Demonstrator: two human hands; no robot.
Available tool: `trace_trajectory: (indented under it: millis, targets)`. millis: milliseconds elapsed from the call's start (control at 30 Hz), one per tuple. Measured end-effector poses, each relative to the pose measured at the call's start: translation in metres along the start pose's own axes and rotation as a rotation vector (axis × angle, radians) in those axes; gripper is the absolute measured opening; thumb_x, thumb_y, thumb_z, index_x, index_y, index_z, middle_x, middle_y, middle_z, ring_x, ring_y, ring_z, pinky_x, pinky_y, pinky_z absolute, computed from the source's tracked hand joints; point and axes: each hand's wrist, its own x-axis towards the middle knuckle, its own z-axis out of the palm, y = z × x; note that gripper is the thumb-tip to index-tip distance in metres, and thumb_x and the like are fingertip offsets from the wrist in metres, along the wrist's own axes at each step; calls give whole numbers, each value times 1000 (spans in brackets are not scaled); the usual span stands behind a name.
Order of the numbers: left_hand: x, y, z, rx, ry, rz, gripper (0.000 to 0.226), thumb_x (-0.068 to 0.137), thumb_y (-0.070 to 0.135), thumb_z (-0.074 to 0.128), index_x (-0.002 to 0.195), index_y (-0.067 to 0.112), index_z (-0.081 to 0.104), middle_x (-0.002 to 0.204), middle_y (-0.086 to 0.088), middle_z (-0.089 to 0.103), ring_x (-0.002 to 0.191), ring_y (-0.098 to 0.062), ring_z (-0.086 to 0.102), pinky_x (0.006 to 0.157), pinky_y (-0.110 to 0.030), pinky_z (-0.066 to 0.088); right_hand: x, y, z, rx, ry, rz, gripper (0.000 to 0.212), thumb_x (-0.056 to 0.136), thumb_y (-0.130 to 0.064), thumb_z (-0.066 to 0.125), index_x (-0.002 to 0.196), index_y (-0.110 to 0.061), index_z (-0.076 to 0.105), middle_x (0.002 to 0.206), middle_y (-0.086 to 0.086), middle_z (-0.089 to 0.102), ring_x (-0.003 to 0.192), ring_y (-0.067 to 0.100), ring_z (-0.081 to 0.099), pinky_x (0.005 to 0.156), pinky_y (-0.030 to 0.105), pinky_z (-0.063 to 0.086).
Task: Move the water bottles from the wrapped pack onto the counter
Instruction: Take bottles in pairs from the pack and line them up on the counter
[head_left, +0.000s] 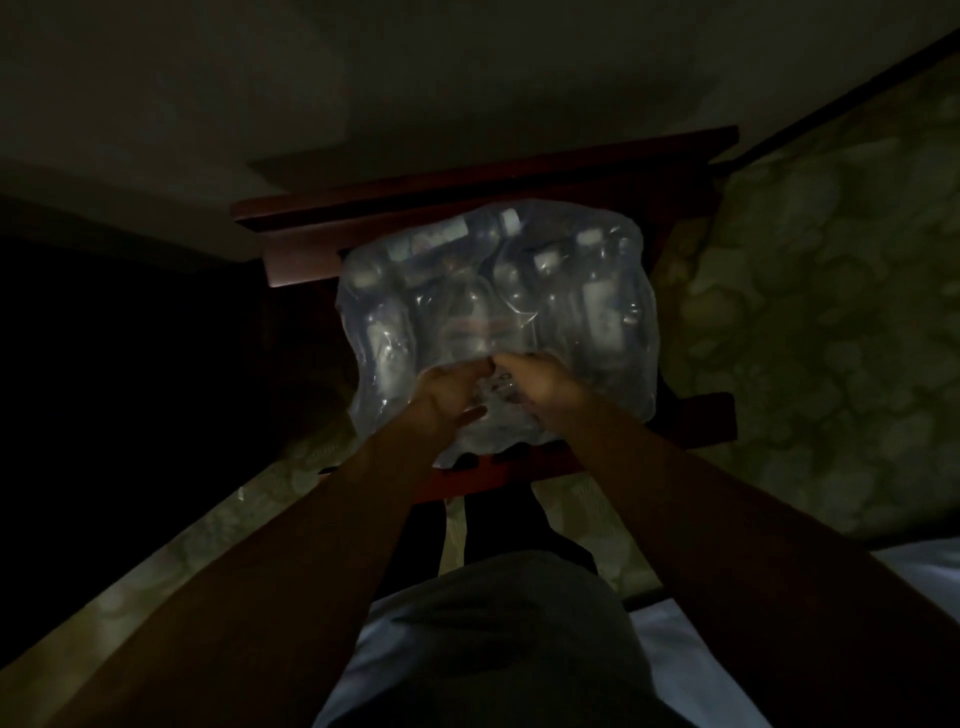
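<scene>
Both hands, left hand (453, 391) and right hand (535, 382), pinch the film of the wrapped pack (496, 322), which covers the dark wooden stand (519, 470). A sudden tear could spill bottles off its near edge.

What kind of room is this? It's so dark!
Probably a dim room at home, though it's hard to tell. A wrapped pack of water bottles sits on a dark wooden chair, over a leafy patterned floor.

Dim home room: patterned carpet (810, 322), wooden chair (467, 208).
</scene>
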Motion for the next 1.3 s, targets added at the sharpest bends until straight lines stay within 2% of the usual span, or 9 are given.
trace_trajectory:
  millis: [100, 200, 367, 533, 633, 767, 933, 1133, 1300]
  targets:
    - [-19, 6, -1, -43, -44, 35, 29, 93, 17, 61, 119, 4, 65, 110, -10, 63, 98, -23, 56, 75, -31, 52, -22, -8, 2, 78, 5, 62, 21, 86, -32, 68, 74, -16, 66, 82, 7, 68, 79, 26, 67, 69, 36, 58]
    - [-37, 9, -2, -173, -111, 49, 33, 99, 17, 52, 125, -1, 60, 122, -24, 61, 103, -28, 56, 94, -43, 49, -42, -16, -1, 111, -48, 84, 16, 88, -22, 67, 80, -8, 67, 89, 14, 68, 67, 25, 66, 50, 30, 55]
    - [-60, 8, -8, -350, -240, -49, 35, 100, 26, 51, 127, 4, 57, 122, -19, 62, 101, -29, 62, 91, -44, 52, -69, -18, -4, -72, -9, 2, 34, 96, -26, 57, 119, -2, 64, 119, 24, 65, 111, 40, 63, 93, 51, 53]
    - [-76, -2, -18, -183, -219, -21, 44, 99, 39, 51, 130, 9, 56, 129, -16, 62, 119, -33, 59, 99, -49, 50, -86, -11, -2, -202, 58, -21, 38, 92, -31, 62, 125, -11, 60, 120, 14, 65, 107, 30, 64, 86, 46, 58]
    - [-88, -3, -21, -100, -185, 30, 36, 95, 41, 55, 119, 15, 60, 124, -12, 63, 113, -30, 62, 80, -41, 59, -99, -13, 1, -214, 136, -63, 38, 88, -35, 65, 120, -15, 61, 119, 13, 65, 105, 31, 65, 86, 49, 58]
    - [-112, 7, -27, 51, -121, 101, 33, 94, 39, 56, 110, 11, 59, 119, -16, 64, 92, -29, 63, 40, -25, 50, -120, -23, 3, -198, 180, -112, 16, 84, -38, 67, 81, -23, 62, 114, 13, 68, 97, 33, 68, 83, 49, 59]
    - [-139, 12, -42, -60, -394, 67, 44, 96, 38, 55, 126, 6, 58, 124, -17, 64, 110, -31, 63, 86, -41, 56, -146, -34, -9, -220, 97, -54, 53, 80, -50, 70, 115, -12, 60, 114, 16, 65, 91, 36, 70, 84, 50, 59]
    - [-161, 5, -59, 11, -480, 33, 23, 88, 31, 67, 98, 10, 64, 86, -9, 73, 71, -19, 70, 58, -30, 60, -177, -27, -26, -258, 94, -11, 45, 80, -54, 68, 100, -13, 65, 99, 14, 72, 75, 24, 71, 64, 31, 59]
    - [-178, 0, -56, 122, -505, 42, 19, 85, 28, 69, 99, 17, 63, 99, -6, 69, 89, -20, 65, 82, -40, 53, -207, -19, -33, -219, 87, 4, 51, 85, -56, 61, 108, -11, 66, 94, 8, 71, 70, 19, 68, 55, 25, 52]
